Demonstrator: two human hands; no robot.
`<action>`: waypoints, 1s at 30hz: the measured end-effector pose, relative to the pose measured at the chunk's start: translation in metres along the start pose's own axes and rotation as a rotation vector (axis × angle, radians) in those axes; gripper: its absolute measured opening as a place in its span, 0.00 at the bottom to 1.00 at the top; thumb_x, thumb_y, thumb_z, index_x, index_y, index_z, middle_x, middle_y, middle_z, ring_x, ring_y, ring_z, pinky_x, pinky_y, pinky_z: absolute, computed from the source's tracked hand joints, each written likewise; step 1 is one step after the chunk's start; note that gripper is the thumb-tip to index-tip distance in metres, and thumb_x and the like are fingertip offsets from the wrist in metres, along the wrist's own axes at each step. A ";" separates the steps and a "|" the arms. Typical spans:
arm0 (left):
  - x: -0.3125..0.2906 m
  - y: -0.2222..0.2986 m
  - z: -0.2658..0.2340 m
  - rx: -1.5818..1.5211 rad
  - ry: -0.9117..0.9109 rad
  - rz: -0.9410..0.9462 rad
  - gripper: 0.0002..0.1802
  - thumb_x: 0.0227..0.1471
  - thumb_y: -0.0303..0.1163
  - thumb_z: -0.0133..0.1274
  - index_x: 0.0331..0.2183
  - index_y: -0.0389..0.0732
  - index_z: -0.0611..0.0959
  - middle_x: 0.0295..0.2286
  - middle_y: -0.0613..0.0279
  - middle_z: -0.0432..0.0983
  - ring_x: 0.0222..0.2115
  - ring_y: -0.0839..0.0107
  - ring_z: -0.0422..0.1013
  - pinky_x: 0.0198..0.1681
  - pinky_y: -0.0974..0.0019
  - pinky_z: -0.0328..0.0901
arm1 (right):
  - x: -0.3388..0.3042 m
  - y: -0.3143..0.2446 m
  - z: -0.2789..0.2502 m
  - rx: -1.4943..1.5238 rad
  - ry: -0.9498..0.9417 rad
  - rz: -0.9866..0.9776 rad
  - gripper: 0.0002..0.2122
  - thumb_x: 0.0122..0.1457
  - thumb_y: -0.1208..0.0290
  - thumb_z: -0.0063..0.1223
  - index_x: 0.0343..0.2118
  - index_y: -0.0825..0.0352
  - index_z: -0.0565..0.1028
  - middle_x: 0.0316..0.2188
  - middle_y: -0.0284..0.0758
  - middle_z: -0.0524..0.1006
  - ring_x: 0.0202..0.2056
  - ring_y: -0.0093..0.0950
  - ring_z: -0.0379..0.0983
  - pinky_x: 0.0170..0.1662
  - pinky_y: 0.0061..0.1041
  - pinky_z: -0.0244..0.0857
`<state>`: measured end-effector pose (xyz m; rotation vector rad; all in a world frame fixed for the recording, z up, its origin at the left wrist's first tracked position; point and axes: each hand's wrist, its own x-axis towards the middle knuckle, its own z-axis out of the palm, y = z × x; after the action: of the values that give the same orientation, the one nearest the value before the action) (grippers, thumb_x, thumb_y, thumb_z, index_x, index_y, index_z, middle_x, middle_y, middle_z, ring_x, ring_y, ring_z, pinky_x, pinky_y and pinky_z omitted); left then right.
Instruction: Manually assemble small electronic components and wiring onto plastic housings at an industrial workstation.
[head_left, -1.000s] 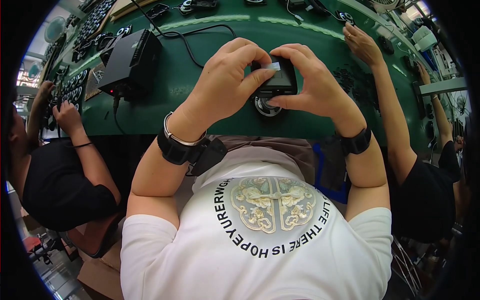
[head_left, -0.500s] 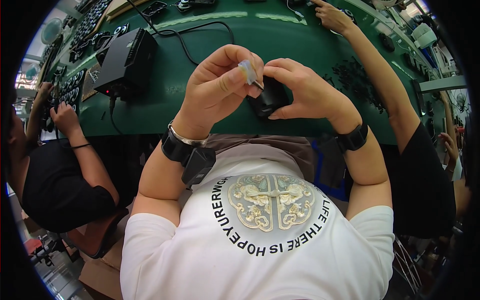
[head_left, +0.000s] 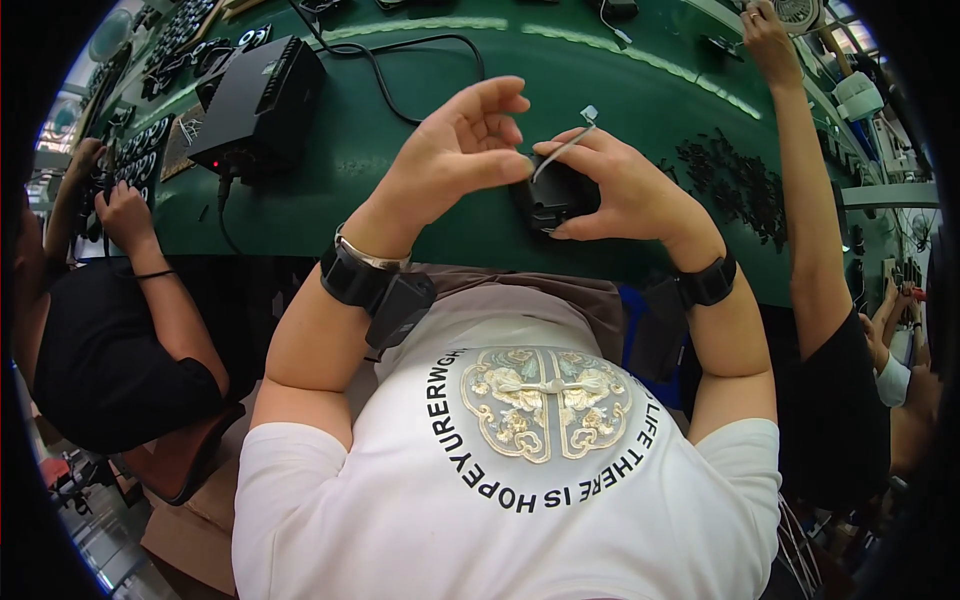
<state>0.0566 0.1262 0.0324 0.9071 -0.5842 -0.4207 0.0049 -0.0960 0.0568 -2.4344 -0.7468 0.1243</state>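
Observation:
My right hand point(head_left: 630, 188) grips a small black housing point(head_left: 558, 200) from its right side, thumb at the near edge and fingers over the far edge. Out of this housing rises a short grey-white cable point(head_left: 562, 150), tipped with a small white connector point(head_left: 589, 114) that stands above my right fingers. On the left, my left hand point(head_left: 460, 155) has its fingers apart and loosely curled. Its thumb tip reaches the housing's left edge; whether it touches cannot be made out. Nothing shows between those fingers.
A black power box point(head_left: 262, 105) with a red light stands left on the green table point(head_left: 360, 200); a black cable point(head_left: 375, 75) curves behind it. Many small black parts point(head_left: 735, 180) lie at right. Beside me, one person's arm point(head_left: 790, 200) reaches over the table; another person point(head_left: 130, 340) sits left.
My left hand has let go of the cable's connector end and its fingers have spread. The cable now stands free, leaning right. The right-hand co-worker's arm has moved farther right.

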 end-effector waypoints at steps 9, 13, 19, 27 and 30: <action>-0.015 -0.014 0.009 0.959 0.031 -0.037 0.07 0.50 0.26 0.62 0.33 0.35 0.82 0.33 0.64 0.73 0.33 0.78 0.69 0.35 0.74 0.64 | -0.003 0.000 -0.002 0.023 -0.015 0.040 0.37 0.36 0.64 0.74 0.54 0.65 0.71 0.48 0.42 0.71 0.49 0.41 0.69 0.53 0.33 0.65; -0.011 -0.014 0.002 0.894 -0.025 -0.084 0.16 0.46 0.32 0.64 0.37 0.37 0.81 0.33 0.61 0.74 0.37 0.68 0.69 0.38 0.66 0.65 | -0.006 0.004 -0.002 0.080 0.008 -0.018 0.38 0.37 0.63 0.74 0.55 0.64 0.71 0.48 0.42 0.71 0.49 0.41 0.69 0.53 0.33 0.65; -0.035 -0.030 0.015 1.213 -0.007 0.172 0.46 0.35 0.43 0.70 0.54 0.37 0.70 0.39 0.53 0.71 0.43 0.54 0.67 0.50 0.55 0.61 | -0.012 0.007 0.001 0.066 0.025 0.004 0.37 0.37 0.64 0.74 0.55 0.65 0.71 0.49 0.42 0.70 0.50 0.40 0.68 0.53 0.34 0.65; -0.036 -0.045 0.025 1.443 -0.002 0.207 0.61 0.28 0.42 0.71 0.61 0.36 0.58 0.42 0.50 0.68 0.46 0.52 0.64 0.56 0.50 0.55 | -0.014 0.011 -0.003 0.020 0.037 -0.028 0.37 0.36 0.67 0.74 0.55 0.63 0.72 0.49 0.42 0.70 0.49 0.41 0.68 0.53 0.35 0.65; -0.035 -0.042 0.021 1.383 -0.017 0.182 0.62 0.28 0.40 0.71 0.63 0.36 0.56 0.41 0.50 0.68 0.46 0.52 0.64 0.56 0.48 0.54 | -0.015 0.012 -0.003 -0.009 0.046 -0.042 0.37 0.34 0.69 0.73 0.55 0.62 0.73 0.49 0.42 0.71 0.49 0.41 0.68 0.53 0.35 0.65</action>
<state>0.0128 0.1100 -0.0024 2.1342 -0.9704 0.2302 -0.0016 -0.1139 0.0518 -2.4199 -0.7784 0.0489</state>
